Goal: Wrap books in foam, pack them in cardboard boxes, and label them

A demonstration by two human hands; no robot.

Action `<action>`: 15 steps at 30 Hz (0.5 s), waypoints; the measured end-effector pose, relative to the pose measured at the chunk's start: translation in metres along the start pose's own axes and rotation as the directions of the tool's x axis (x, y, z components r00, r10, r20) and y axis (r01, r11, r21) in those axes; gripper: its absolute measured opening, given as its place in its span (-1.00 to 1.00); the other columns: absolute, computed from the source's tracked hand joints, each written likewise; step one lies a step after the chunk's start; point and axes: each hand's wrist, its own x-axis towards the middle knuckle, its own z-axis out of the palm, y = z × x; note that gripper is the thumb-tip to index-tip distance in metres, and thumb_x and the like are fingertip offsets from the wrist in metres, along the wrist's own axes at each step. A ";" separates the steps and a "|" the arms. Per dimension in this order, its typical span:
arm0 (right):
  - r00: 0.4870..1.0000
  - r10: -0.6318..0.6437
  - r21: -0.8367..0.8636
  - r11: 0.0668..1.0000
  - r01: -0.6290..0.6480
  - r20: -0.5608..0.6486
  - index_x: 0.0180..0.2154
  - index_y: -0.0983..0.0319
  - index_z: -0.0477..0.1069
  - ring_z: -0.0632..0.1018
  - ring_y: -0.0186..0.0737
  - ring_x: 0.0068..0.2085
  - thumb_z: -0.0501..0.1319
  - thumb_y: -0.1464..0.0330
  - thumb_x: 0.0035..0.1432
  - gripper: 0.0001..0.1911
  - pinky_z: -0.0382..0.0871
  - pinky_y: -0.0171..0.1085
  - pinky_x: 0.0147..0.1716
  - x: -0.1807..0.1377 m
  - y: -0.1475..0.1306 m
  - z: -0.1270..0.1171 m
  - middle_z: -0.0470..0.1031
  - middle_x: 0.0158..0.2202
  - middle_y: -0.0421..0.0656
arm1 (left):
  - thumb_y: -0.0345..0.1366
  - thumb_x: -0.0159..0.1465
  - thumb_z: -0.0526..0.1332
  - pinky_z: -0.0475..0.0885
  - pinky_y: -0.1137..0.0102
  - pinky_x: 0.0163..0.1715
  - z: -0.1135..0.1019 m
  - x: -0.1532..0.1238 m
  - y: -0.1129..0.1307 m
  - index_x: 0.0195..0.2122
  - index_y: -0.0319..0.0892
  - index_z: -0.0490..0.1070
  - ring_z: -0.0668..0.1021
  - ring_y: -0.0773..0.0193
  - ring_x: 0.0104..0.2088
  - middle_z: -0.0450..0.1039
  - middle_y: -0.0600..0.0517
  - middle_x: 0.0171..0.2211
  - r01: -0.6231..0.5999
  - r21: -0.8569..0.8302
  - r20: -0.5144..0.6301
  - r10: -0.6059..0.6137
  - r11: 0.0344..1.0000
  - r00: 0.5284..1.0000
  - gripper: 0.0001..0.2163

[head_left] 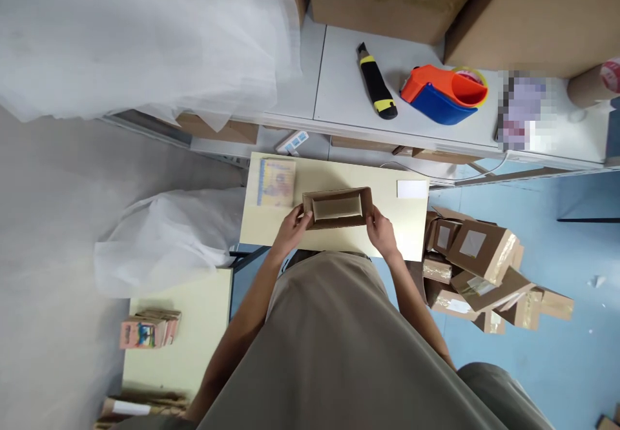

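Note:
A small cardboard box (pixel 334 223) is held over the pale yellow table (pixel 392 230), and I can see down through it to a pale surface. My left hand (pixel 293 228) grips its left end, with the thumb on the near wall. At the opposite end, my right hand (pixel 382 231) has its fingers closed on the cardboard. A book in a plastic wrap (pixel 276 183) lies on the table beyond my left hand. To the right, a white label (pixel 412 189) rests near the table's far edge.
On the shelf ahead are a black-and-yellow utility knife (pixel 375 84) and an orange-and-blue tape dispenser (pixel 443 94). Taped cardboard boxes (pixel 479 255) are piled at right. White foam sheeting (pixel 169 236) hangs at left, above a side table with a stack of books (pixel 150 328).

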 end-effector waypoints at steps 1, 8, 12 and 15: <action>1.000 0.013 -0.009 1.000 -0.013 0.005 0.13 0.18 0.46 0.61 0.12 -0.30 -0.06 0.21 0.53 -0.59 0.38 -0.14 -0.28 -0.005 0.000 0.004 0.65 -0.27 0.00 | 0.19 0.47 0.21 0.61 0.24 0.01 -0.004 0.002 -0.001 0.20 -0.17 0.55 0.69 -0.02 0.03 0.69 -0.18 0.08 -0.005 0.021 0.002 0.005 1.000 1.000 -0.45; 0.993 0.109 -0.041 0.993 -0.111 -0.047 0.24 0.25 0.38 0.66 0.17 -0.23 -0.11 0.26 0.54 -0.54 0.50 -0.05 -0.15 -0.012 -0.005 0.031 0.67 -0.19 0.05 | 0.32 0.37 0.26 0.63 0.21 0.02 -0.015 0.012 -0.005 0.11 -0.19 0.58 0.71 -0.07 0.01 0.71 -0.19 0.02 -0.008 0.066 0.067 0.004 0.998 0.998 -0.36; 0.989 0.139 0.059 0.989 -0.135 -0.059 0.23 0.19 0.42 0.68 0.22 -0.15 -0.12 0.03 0.61 -0.46 0.55 0.03 -0.07 -0.013 -0.009 0.028 0.68 -0.15 0.05 | 0.39 0.40 0.20 0.63 0.14 0.14 -0.013 0.006 -0.002 0.22 -0.17 0.57 0.70 -0.13 0.13 0.69 -0.21 0.15 -0.060 0.041 0.091 0.056 0.997 0.994 -0.28; 0.981 0.189 0.207 0.963 -0.176 -0.045 0.14 0.14 0.52 0.69 0.23 -0.03 -0.18 -0.20 0.60 -0.27 0.57 0.10 0.06 -0.019 -0.008 0.019 0.70 -0.09 0.05 | 0.42 0.48 0.05 0.59 0.09 0.27 -0.012 0.003 -0.005 0.22 -0.16 0.61 0.65 -0.16 0.25 0.70 -0.20 0.16 -0.074 0.018 0.063 0.073 0.997 0.995 -0.24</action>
